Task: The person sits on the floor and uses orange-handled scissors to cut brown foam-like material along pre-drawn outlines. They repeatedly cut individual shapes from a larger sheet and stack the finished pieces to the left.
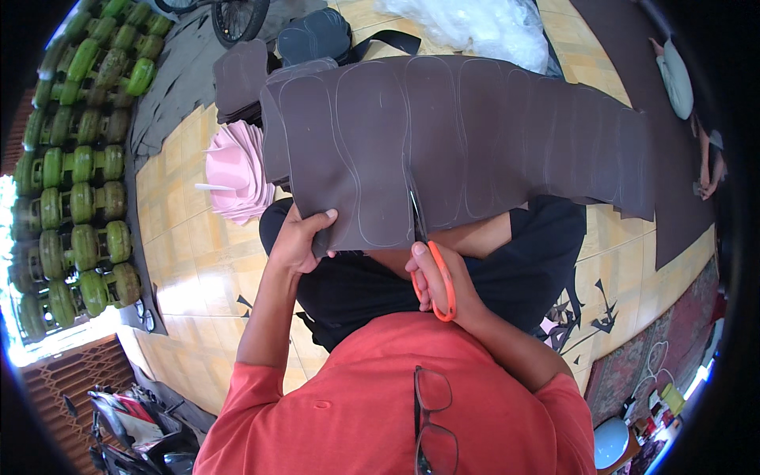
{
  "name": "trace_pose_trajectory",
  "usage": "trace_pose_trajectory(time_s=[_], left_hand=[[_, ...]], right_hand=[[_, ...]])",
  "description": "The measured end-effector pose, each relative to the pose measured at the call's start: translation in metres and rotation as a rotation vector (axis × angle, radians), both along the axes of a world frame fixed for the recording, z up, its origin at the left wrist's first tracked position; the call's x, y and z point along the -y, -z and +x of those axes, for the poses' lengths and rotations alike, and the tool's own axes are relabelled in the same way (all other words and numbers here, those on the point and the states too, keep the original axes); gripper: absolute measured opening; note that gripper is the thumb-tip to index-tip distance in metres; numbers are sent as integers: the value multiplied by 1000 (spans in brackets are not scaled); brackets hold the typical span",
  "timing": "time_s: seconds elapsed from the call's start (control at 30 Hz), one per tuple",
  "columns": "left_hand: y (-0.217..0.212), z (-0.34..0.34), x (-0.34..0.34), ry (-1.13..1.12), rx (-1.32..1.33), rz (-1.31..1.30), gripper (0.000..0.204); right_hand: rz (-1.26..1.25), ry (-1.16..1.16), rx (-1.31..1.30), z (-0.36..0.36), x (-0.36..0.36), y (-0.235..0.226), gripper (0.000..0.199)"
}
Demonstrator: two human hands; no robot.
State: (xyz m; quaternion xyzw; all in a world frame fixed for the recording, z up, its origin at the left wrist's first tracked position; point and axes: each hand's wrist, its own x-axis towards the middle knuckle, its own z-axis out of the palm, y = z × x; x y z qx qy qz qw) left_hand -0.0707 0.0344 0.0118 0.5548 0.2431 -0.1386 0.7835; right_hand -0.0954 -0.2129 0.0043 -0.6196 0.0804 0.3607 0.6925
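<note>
A dark brown sheet (491,134) lies across my lap and stretches off to the right, marked with several pale sole-shaped outlines. My left hand (299,240) grips its near left corner, thumb on top and fingers underneath. In my right hand (443,277) is a pair of scissors (443,289) with orange handles, my fingers wrapped round the loops. The scissor blades point away from me and sit in a cut running up from the sheet's near edge, between two outlines. How far apart the blades are is hard to make out.
Stacks of dark cut pieces (241,75) and pink pieces (236,174) stand at the left. Green gas cylinders (83,162) fill the far left. Clear plastic (483,28) lies at the back. Dark scraps (606,309) litter the tiled floor at right. Another person's hand (710,162) shows far right.
</note>
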Motion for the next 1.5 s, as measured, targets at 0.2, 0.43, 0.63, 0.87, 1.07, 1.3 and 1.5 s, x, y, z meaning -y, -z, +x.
trace_pose_trajectory(time_s=[0.2, 0.43, 0.63, 0.87, 1.07, 1.3, 1.5], left_hand=[[-9, -9, 3, 8, -27, -133, 32], [-14, -19, 7, -11, -91, -145, 33], [-16, -37, 15, 36, -73, -139, 32], [-17, -46, 16, -37, -73, -128, 34], [-17, -53, 19, 5, -83, -151, 34], [-16, -53, 16, -56, -120, -167, 35], [-19, -56, 11, -111, -123, -217, 39]], right_hand=[[68, 37, 93, -6, -6, 6, 51], [94, 141, 134, -19, -19, -3, 55], [-2, 215, 155, -11, -37, 2, 55], [17, 145, 96, -11, -35, -3, 57], [-21, 200, 294, -3, -42, 33, 62], [172, 119, 150, 10, -34, 32, 60], [177, 98, 147, 23, -24, 25, 55]])
